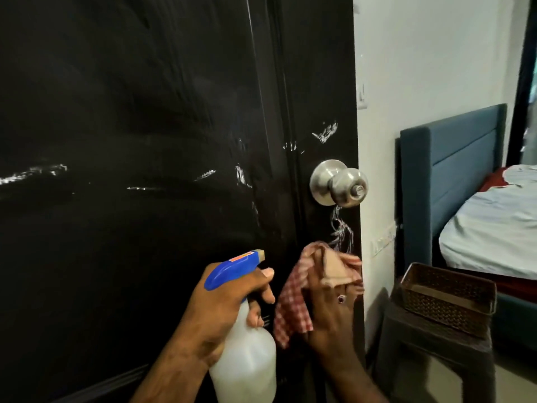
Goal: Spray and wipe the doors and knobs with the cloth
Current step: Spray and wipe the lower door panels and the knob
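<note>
Door [145, 141], black and streaked with white spray foam, filled your view; its steel knob [338, 183] sat straight above your right hand [331, 312], the nearer one. That hand pinched the checked cloth [293, 298] against the door's edge below a foam run. Your left hand [223, 309] curled round the spray bottle [247, 353], forefinger at the trigger.

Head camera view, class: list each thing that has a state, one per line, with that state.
Door: open, streaked with wet spray.
Knob: untouched, drips below it.
Spray bottle: upright, gripped by left hand.
Cloth: bunched, pressed to the door by right hand.
Basket: on a stool.
</note>
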Demonstrator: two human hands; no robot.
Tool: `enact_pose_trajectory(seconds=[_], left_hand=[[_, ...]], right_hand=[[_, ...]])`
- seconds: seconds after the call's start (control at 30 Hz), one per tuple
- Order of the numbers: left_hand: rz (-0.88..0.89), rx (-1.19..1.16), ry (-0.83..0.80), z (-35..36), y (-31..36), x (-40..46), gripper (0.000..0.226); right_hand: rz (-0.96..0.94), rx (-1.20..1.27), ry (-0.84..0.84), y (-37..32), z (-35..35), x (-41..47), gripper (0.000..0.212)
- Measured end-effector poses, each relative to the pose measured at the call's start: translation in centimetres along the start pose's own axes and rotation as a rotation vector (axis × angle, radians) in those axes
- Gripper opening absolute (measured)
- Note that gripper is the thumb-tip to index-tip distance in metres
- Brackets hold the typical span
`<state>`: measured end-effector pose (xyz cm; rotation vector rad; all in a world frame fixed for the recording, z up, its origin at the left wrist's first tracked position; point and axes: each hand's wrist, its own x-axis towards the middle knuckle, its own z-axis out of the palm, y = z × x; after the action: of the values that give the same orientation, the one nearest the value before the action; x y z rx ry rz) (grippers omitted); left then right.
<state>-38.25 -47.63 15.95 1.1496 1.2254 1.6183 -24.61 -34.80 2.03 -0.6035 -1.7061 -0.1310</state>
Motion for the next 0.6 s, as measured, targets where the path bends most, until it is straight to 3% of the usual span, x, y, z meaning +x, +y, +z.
enact_pose_trajectory(seconds=[0.1,0.17,0.3,0.33,0.43,0.47,0.57,0.6], left_hand=[[-0.007,0.01,-0.038,-0.1,0.0,-0.1,0.041],[0.006,0.019,-0.05,0.0,0.3,0.1,0.032],[0.033,0.016,-0.066,0.7,1.2,0.4,0.03],[0.039,0.018,-0.07,0.8,1.4,0.6,0.03],[0.033,0.042,-0.08,1.2,1.4,1.4,0.028],[0.03,0.041,-0.069,1.3,1.2,1.6,0.028],[0.017,0.026,-0.041,1.7,1.1,1.7,0.027],[0.016,0.034,-0.04,1.7,1.1,1.8,0.028]], right_hand=[[0.338,0.209,0.285,2.2,0.4,2.5,0.075],[0.443,0.259,0.34,2.3,1.7,3.5,0.077],[0.089,-0.036,0.08,4.3,1.3,2.3,0.097],[0.1,-0.039,0.102,5.4,0.9,2.6,0.092],[0.31,0.033,0.252,4.6,1.6,3.6,0.031],[0.338,0.013,0.254,3.5,1.7,4.0,0.029],[0.158,0.094,0.069,4.8,1.2,4.3,0.063],[0.191,0.146,0.05,6.0,1.1,5.0,0.069]])
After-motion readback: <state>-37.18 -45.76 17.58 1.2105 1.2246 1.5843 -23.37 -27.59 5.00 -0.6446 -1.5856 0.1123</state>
